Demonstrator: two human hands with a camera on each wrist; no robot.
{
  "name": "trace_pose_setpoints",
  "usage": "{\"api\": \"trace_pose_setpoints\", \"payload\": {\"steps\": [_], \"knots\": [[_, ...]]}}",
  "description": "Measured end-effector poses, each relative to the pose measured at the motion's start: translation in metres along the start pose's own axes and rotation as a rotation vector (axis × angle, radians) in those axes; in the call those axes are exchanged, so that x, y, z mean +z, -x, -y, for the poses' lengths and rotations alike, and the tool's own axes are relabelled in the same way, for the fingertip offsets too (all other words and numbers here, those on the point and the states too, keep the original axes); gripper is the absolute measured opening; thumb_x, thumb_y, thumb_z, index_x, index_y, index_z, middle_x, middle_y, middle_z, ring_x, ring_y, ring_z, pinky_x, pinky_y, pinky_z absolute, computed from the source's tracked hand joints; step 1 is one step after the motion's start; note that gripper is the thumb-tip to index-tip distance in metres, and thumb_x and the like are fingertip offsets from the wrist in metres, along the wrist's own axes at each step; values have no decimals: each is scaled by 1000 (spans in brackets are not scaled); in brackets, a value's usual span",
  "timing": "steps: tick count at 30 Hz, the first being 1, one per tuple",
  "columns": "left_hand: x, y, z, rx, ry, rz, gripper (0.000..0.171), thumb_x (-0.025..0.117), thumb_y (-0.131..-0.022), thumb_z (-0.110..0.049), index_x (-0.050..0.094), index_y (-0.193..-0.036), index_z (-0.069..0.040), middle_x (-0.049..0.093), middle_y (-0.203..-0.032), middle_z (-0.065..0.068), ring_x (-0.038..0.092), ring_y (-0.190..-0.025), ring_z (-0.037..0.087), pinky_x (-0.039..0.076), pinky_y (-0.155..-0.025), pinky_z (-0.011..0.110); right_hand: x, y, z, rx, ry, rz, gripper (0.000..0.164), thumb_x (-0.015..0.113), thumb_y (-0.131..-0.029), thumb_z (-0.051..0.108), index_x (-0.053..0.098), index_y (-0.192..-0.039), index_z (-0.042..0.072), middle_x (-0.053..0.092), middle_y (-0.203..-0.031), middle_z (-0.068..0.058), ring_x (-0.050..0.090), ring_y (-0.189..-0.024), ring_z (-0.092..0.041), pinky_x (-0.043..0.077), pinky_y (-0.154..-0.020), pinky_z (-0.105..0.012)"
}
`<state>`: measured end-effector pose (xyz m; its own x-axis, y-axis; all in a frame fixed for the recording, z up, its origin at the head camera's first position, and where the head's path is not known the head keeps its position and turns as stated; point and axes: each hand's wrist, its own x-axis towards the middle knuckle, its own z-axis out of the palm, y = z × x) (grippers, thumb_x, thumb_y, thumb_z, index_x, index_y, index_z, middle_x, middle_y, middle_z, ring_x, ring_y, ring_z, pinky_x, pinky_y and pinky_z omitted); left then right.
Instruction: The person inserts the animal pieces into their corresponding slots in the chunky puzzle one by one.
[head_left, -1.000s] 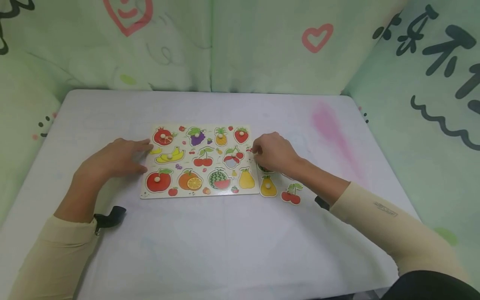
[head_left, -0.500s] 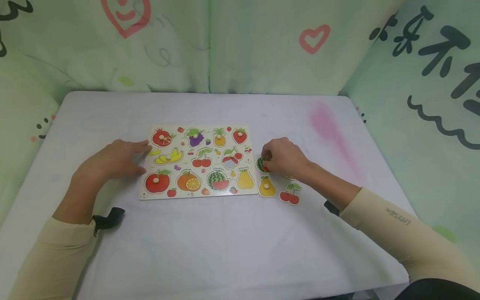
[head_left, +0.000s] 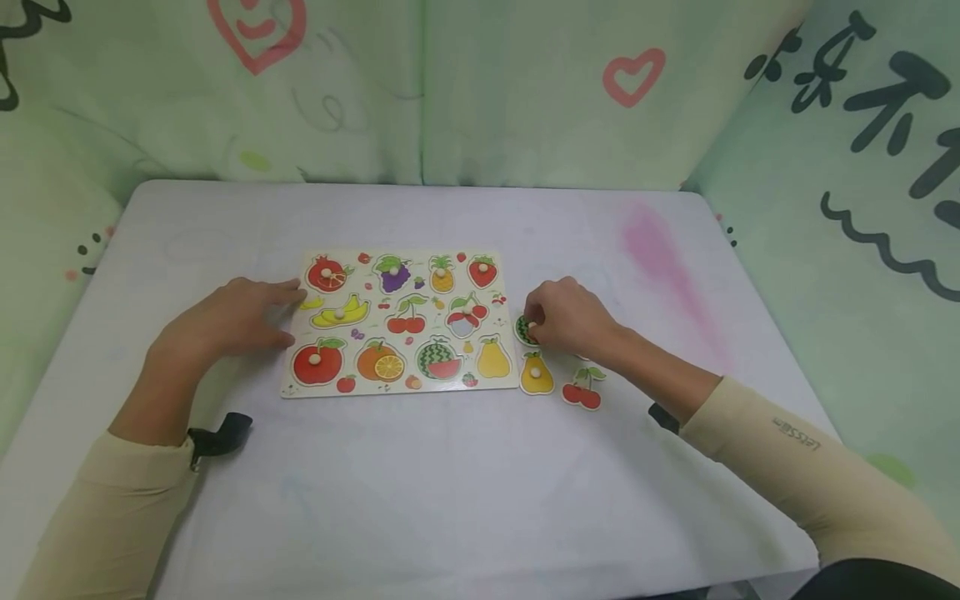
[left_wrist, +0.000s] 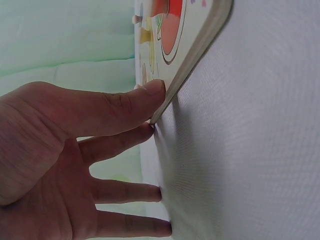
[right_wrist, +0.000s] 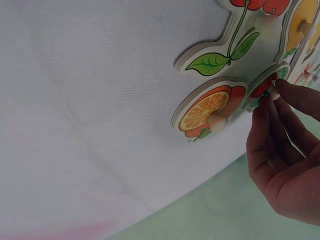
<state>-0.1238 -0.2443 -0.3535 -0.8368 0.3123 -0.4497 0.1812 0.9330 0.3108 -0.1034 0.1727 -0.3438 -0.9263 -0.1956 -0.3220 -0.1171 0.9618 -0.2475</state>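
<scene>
A white fruit puzzle board (head_left: 450, 386) lies flat on the table. My left hand (head_left: 232, 317) is at its left edge, thumb (left_wrist: 120, 107) and index finger touching the board's corner with the fingers spread and fairly straight. Just right of the board, my right hand (head_left: 573, 317) pinches the small knob of a watermelon puzzle piece (right_wrist: 262, 89), which sits low at the table, partly hidden by the fingers. Close by lie a pear piece (head_left: 536, 375), a cherry piece (head_left: 582, 389) and an orange piece (right_wrist: 205, 112), mostly hidden under the right hand in the head view.
Pieces such as pomegranate (head_left: 327, 273), grapes (head_left: 392, 273) and strawberry (head_left: 482, 271) with knobs sit in the board; other spots show printed fruit. A white cloth covers the table (head_left: 420, 492). Green curtains (head_left: 510, 100) stand behind and at both sides.
My right hand has moved right from the board's right edge to the watermelon piece and now holds its knob. The left hand stays at the board's left edge.
</scene>
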Motion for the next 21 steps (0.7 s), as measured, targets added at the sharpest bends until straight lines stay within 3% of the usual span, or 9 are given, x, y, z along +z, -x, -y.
{"api": "trace_pose_setpoints", "payload": {"steps": [8,21], "knots": [[-1,1,0,5,0,6,78,80,-90,-22,45,-157,-7,39,-162,26,33,-143,55,46,-106,70,-3,1,0,-17,-18,-29,19,79,-90,14,80,-107,7,77,-100,-7,63,-89,-25,60,-80,-34],[0,-1,0,4,-9,-6,78,81,-89,-23,45,-157,-7,42,-160,27,35,-142,55,47,-105,69,-5,3,16,-61,-18,-30,18,81,-90,16,81,-106,8,76,-93,-5,62,-87,-23,57,-77,-32]]}}
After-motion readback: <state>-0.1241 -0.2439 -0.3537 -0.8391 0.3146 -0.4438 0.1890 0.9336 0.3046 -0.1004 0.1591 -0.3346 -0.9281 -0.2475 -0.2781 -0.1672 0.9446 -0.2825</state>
